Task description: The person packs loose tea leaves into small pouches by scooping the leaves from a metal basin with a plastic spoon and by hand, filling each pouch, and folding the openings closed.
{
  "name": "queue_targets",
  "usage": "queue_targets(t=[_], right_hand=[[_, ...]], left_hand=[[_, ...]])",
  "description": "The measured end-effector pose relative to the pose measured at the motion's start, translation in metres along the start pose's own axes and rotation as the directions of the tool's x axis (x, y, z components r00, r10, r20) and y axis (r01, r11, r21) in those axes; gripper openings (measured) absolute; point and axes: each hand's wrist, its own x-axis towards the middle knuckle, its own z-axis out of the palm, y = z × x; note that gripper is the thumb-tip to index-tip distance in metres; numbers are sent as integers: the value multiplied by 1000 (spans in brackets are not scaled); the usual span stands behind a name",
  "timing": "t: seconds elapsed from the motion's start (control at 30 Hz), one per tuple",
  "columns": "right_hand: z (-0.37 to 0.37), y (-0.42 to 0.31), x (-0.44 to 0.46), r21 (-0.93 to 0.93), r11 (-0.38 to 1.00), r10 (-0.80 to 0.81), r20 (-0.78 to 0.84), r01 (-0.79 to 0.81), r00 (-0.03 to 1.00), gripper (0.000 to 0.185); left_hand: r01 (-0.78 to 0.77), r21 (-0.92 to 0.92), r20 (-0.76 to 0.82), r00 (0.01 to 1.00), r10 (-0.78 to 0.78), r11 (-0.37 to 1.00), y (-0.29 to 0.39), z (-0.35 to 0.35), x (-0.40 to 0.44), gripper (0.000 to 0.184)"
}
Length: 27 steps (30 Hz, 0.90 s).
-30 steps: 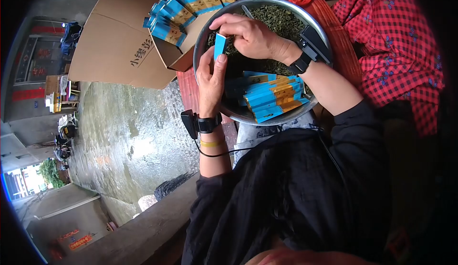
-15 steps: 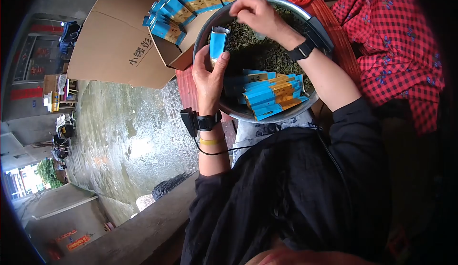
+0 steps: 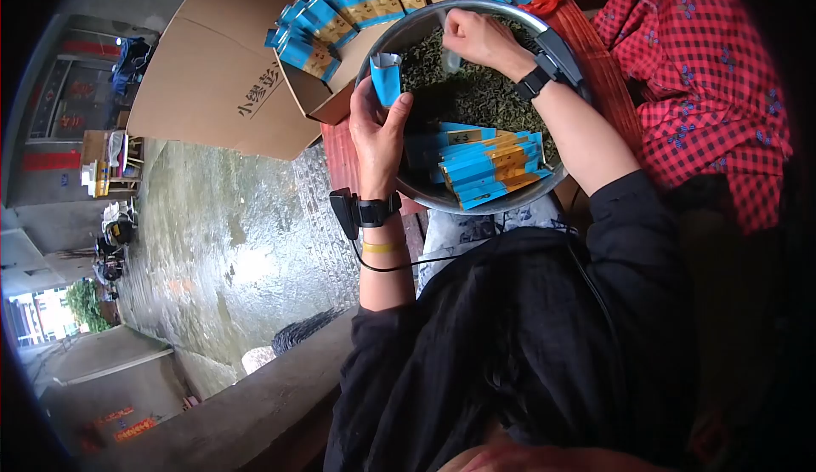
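Your left hand (image 3: 374, 132) grips blue packet (image 3: 386, 86), mouth open. Your right hand (image 3: 483, 38), fingers curled, holds clear scoop (image 3: 451, 61) over dark leaves (image 3: 489, 96) in metal basin (image 3: 537, 194).

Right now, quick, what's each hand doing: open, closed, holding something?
Left hand: closed around a blue packet, open end up.
Right hand: closed, seemingly on the handle of a clear scoop.

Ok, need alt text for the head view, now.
A person's left hand holds an open blue packet upright by a metal bowl of dried leaves, the right hand curled at a pale spoon. More blue-and-gold packets lie in the bowl; others fill part of a cardboard box beyond.
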Motion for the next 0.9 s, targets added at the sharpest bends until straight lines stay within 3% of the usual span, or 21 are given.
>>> queue_targets(t=[0.07, 0.13, 0.17, 0.23, 0.3, 0.4, 0.47, 0.6, 0.77, 0.83, 0.9], right_hand=[[8, 9, 2, 34, 997, -64, -45, 65, 997, 18], [13, 10, 1, -127, 962, -266, -256, 241, 929, 18], [16, 9, 1, -128, 963, -263, -258, 237, 929, 18], [22, 7, 2, -136, 964, -238, -65, 228, 969, 20], [29, 2, -1, 45, 971, -239, 101, 236, 966, 21], [24, -3, 3, 216, 962, -208, 179, 168, 962, 25], [20, -8, 1, 297, 955, -84, 312, -13, 947, 27], [13, -12, 5, 385, 906, 2, 411, -176, 911, 27], [2, -12, 10, 470, 863, 66, 261, -187, 963, 26], [-4, -13, 7, 615, 788, 21, 22, -30, 1000, 27], [-6, -19, 8, 632, 775, 31, -24, -9, 999, 28]], left_hand=[[-16, 1, -2, 1000, 16, 1000, -2, 0, -1, 53], [-11, -48, -11, 1000, 10, 999, -2, 2, -1, 54], [-10, -48, -7, 1000, 10, 999, -3, 2, -1, 54], [-19, 21, 0, 1000, 19, 1000, -7, -2, 1, 54], [-28, -9, -2, 1000, 28, 1000, -10, 0, 1, 54], [-25, 14, -2, 1000, 25, 1000, -8, -1, 3, 54], [-5, 69, 2, 1000, 5, 998, -7, -3, 1, 54], [-18, 106, 0, 1000, 19, 994, -4, 0, 0, 53], [-67, 136, -8, 998, 68, 988, -8, 1, 0, 52], [-61, 219, 20, 998, 58, 974, -4, 2, 0, 51], [-51, 194, 16, 999, 49, 980, -5, 3, 0, 51]])
